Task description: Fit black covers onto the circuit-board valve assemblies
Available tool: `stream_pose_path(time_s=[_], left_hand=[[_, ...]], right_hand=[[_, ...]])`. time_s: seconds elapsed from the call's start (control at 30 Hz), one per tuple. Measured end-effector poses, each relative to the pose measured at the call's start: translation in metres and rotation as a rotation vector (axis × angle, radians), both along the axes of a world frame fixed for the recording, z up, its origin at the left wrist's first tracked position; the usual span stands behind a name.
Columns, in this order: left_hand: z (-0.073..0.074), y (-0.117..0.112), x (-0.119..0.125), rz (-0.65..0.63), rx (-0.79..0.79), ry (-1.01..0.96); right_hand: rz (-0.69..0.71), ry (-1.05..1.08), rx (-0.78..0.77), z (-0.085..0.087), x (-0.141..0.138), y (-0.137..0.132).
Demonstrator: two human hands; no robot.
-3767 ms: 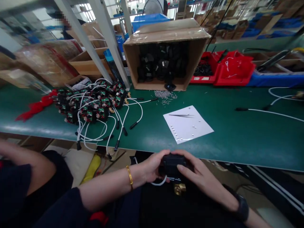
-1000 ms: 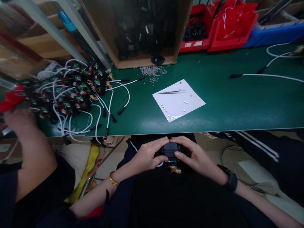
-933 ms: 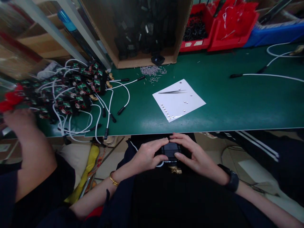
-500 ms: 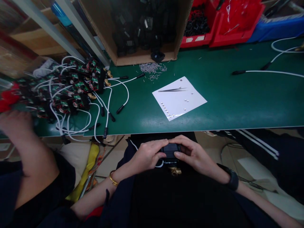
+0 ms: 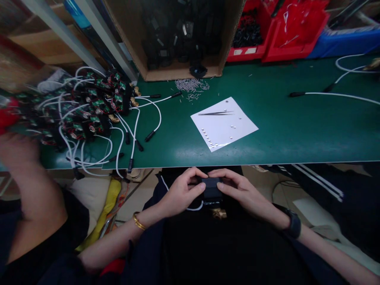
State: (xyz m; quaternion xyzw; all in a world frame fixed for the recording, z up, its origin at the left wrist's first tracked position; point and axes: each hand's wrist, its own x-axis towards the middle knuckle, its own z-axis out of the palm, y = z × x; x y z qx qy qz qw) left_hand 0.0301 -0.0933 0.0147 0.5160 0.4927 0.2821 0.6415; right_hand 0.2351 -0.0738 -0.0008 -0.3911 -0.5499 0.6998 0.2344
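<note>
Low in front of my body, just below the table's near edge, both hands hold a black plastic housing [image 5: 211, 188]. My left hand [image 5: 185, 192] grips its left side, thumb on the near face and fingers curled over the far edge. On the opposite side my right hand [image 5: 240, 188] closes the same way, its thumb pressing the near right corner. A brass fitting [image 5: 219, 213] pokes out below the housing, and a white cable [image 5: 196, 208] loops out at its left. The housing's underside is hidden.
White paper [image 5: 221, 130] with tweezers [image 5: 216, 113] and small clear discs lies on the green table [image 5: 285, 134]. Small metal pins [image 5: 188, 84] are heaped before a cardboard box [image 5: 184, 75] of black parts. Wired circuit assemblies [image 5: 89, 107] crowd the left, near a co-worker's hand [image 5: 19, 152].
My left thumb has shifted on the housing and its fingers have bent more at the far edge. The housing stays in both hands. The view has shifted slightly.
</note>
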Motion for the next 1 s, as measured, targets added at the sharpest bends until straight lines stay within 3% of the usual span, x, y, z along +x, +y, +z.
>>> stream_pose_path(time_s=[0.1, 0.27, 0.53, 0.63, 0.83, 1.0], left_hand=[[0.001, 0.003, 0.002, 0.004, -0.057, -0.053], [-0.001, 0.004, 0.003, -0.001, 0.033, -0.027], [-0.006, 0.004, -0.007, -0.230, 0.377, 0.292], [-0.012, 0.000, -0.009, -0.288, 0.408, 0.302], [-0.020, -0.005, -0.005, -0.141, 0.355, 0.181], [-0.018, -0.004, -0.005, -0.127, 0.349, 0.171]], right_hand=[[0.019, 0.021, -0.028, 0.006, -0.003, 0.003], [0.026, -0.009, 0.171, 0.006, -0.004, 0.002], [0.027, -0.096, 0.359, -0.004, -0.002, -0.003], [0.045, -0.153, 0.406, -0.006, 0.004, -0.003], [0.124, -0.175, 0.503, -0.008, 0.014, -0.003], [0.160, -0.124, 0.485, -0.014, 0.014, -0.001]])
